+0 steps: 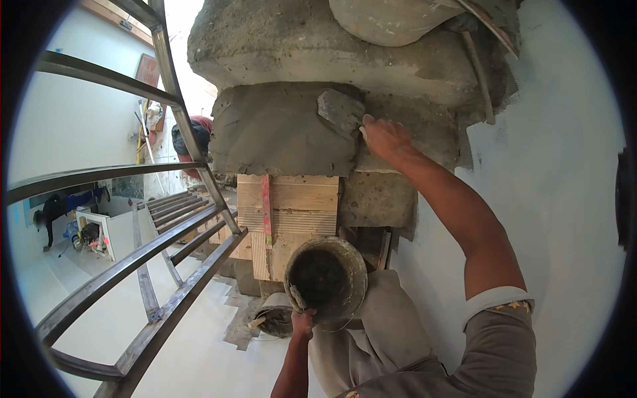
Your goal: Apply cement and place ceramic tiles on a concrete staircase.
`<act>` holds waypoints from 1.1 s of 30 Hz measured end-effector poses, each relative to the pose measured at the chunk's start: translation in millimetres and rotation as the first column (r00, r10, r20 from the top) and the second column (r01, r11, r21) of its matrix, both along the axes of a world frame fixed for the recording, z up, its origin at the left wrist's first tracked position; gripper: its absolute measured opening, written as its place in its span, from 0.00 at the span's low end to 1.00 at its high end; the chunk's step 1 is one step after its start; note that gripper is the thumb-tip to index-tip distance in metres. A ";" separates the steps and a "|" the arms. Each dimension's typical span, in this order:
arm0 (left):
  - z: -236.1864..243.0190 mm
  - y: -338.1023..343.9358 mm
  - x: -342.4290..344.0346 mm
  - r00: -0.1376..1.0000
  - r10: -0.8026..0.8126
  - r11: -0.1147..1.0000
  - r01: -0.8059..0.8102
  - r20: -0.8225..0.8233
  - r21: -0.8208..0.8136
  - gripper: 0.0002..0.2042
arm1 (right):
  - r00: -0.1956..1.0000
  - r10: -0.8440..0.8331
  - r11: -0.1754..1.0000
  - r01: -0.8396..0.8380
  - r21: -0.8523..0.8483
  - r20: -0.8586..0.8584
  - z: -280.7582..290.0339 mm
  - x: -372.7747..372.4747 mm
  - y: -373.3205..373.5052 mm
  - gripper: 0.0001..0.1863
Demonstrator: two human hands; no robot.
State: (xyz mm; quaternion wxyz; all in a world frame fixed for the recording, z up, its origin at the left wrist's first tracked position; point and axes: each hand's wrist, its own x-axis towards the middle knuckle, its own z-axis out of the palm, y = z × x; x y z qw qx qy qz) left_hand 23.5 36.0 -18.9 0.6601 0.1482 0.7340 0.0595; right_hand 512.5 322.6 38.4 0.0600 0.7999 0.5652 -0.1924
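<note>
My right hand point(386, 137) grips a trowel by its handle. The trowel's grey, mortar-smeared blade point(340, 111) lies on the right part of a patch of wet mortar point(272, 132) spread over a step. My left hand point(303, 323) is closed at the near rim of a round bucket point(360, 275). A narrow, mortar-caked hand tool point(296, 297) reaches from that hand over the inside of the bucket; its exact kind cannot be made out. Dark grey mortar point(320, 275) lies inside the bucket.
Wood-look tiles point(298, 192) with a red strip point(267, 205) cover the step below. A smaller bucket point(275, 320) stands beside the large one. Metal railing point(179, 106) runs along the left, a white wall point(544, 166) along the right. A pale sack point(391, 20) lies above; another person point(189, 136) is beyond the railing.
</note>
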 end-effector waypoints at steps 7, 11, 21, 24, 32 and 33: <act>-10.2 -22.7 -24.2 0.996 0.026 0.994 -0.034 0.083 0.100 0.26 | 0.991 -0.091 0.996 0.088 0.030 0.095 -5.8 18.3 -15.4 0.16; -7.7 -29.9 -27.7 0.992 0.100 0.994 -0.103 0.081 0.044 0.26 | 0.980 -0.148 0.989 0.144 0.036 0.135 2.8 16.8 -39.9 0.17; -16.8 -48.0 -34.6 0.985 0.170 0.985 -0.169 0.036 -0.034 0.24 | 0.982 0.153 0.988 -0.151 0.023 -0.110 -1.7 -20.9 -25.9 0.19; -18.8 -50.0 -35.3 0.991 0.132 0.991 -0.131 0.031 -0.029 0.24 | 0.979 0.185 0.983 -0.185 0.001 -0.089 3.1 -10.7 -1.3 0.18; -15.2 -20.4 2.1 0.999 0.023 0.998 -0.025 0.041 0.057 0.24 | 0.991 0.090 0.995 -0.085 0.056 -0.101 -3.5 69.7 21.0 0.23; -13.2 -19.3 3.8 0.999 0.022 0.998 -0.024 0.038 0.056 0.24 | 0.991 0.062 0.997 -0.067 -0.039 -0.121 -1.5 74.0 18.2 0.24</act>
